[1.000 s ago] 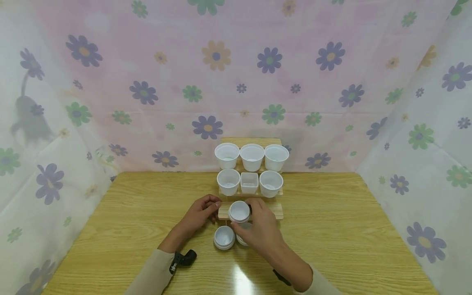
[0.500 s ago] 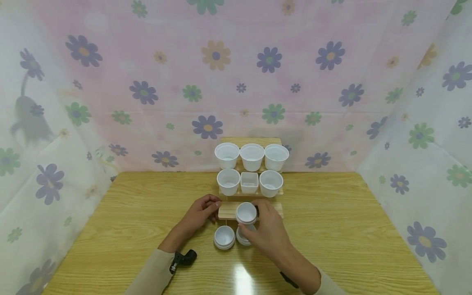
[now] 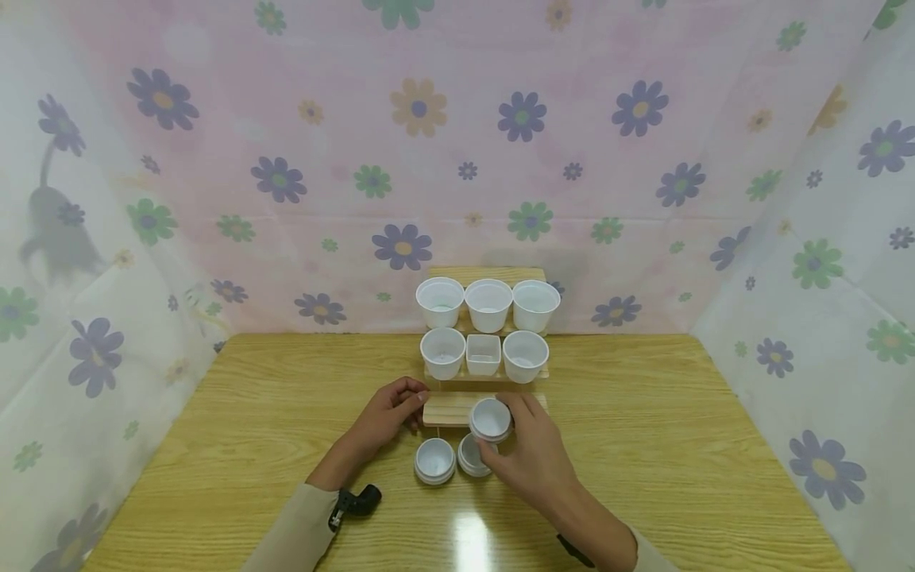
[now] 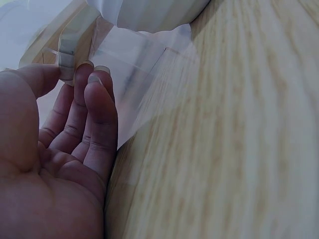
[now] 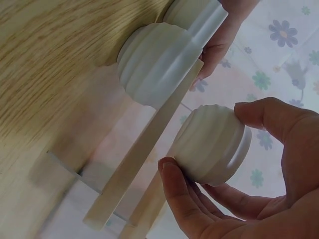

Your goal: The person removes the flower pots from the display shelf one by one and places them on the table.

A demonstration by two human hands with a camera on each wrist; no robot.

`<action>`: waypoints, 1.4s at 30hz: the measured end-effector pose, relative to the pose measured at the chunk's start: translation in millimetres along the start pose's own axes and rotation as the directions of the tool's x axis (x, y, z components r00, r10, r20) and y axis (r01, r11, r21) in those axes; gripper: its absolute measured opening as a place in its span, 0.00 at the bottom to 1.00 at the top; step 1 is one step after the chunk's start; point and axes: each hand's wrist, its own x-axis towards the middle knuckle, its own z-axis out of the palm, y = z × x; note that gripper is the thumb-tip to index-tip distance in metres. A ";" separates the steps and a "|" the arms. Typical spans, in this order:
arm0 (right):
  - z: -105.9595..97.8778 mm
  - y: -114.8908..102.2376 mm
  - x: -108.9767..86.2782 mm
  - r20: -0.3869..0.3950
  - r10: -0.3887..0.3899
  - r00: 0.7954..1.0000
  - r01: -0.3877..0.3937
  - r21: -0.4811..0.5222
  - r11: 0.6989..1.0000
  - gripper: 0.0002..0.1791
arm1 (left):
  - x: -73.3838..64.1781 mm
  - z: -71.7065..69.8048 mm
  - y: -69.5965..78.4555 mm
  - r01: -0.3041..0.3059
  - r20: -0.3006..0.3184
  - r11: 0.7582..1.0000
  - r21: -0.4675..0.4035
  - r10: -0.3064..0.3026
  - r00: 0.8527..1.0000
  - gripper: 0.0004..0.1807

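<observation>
My right hand (image 3: 536, 457) pinches a small white round pot (image 3: 491, 419) between thumb and fingers, close over the lowest wooden slat of a stepped rack (image 3: 446, 410). The right wrist view shows the pot's ribbed side (image 5: 212, 144), with the thumb on one side and fingers on the other. At the left end of that slat is my left hand (image 3: 382, 417). In the left wrist view its thumb and fingertips pinch the slat's end (image 4: 70, 47). Two similar pots, a left one (image 3: 434, 461) and a right one (image 3: 472, 458), stand below the slat; right fingers partly cover the right one.
Three white cups (image 3: 489, 306) fill the rack's upper row. On the middle row, a small square cup (image 3: 483, 355) sits between two round cups. Flowered cloth (image 3: 457, 191) hangs behind and beside the wooden table (image 3: 643, 445).
My right hand has carried the pot to the right along the lowest slat, uncovering more of the right-hand pot below. The left hand has stayed at the slat's end.
</observation>
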 end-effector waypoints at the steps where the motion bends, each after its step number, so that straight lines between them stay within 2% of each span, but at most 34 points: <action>1: -0.4 0.4 -0.3 0.001 0.000 1.000 0.000 -0.002 1.000 0.35 | -0.1 0.0 -0.1 0.002 -0.002 1.000 0.000 -0.002 1.000 0.17; 10: -2.2 8.0 -5.5 -0.003 -0.003 1.000 0.003 -0.020 1.000 0.36 | -0.3 0.1 -0.9 0.023 -0.012 1.000 0.014 -0.022 1.000 0.18; 22: -8.0 24.4 -18.7 -0.055 -0.036 0.998 0.034 -0.047 0.998 0.34 | -0.7 -0.1 -1.2 0.022 -0.010 1.000 0.017 -0.022 1.000 0.18; 33: -12.0 34.2 -28.2 -0.046 -0.026 0.999 0.023 -0.068 0.997 0.34 | 0.3 0.0 1.0 0.018 -0.013 0.999 0.044 -0.017 1.000 0.18; 42: -13.8 34.6 -32.1 -0.004 0.001 1.000 -0.002 -0.091 0.996 0.33 | 0.7 0.6 1.3 0.014 -0.018 0.999 0.048 -0.014 1.000 0.17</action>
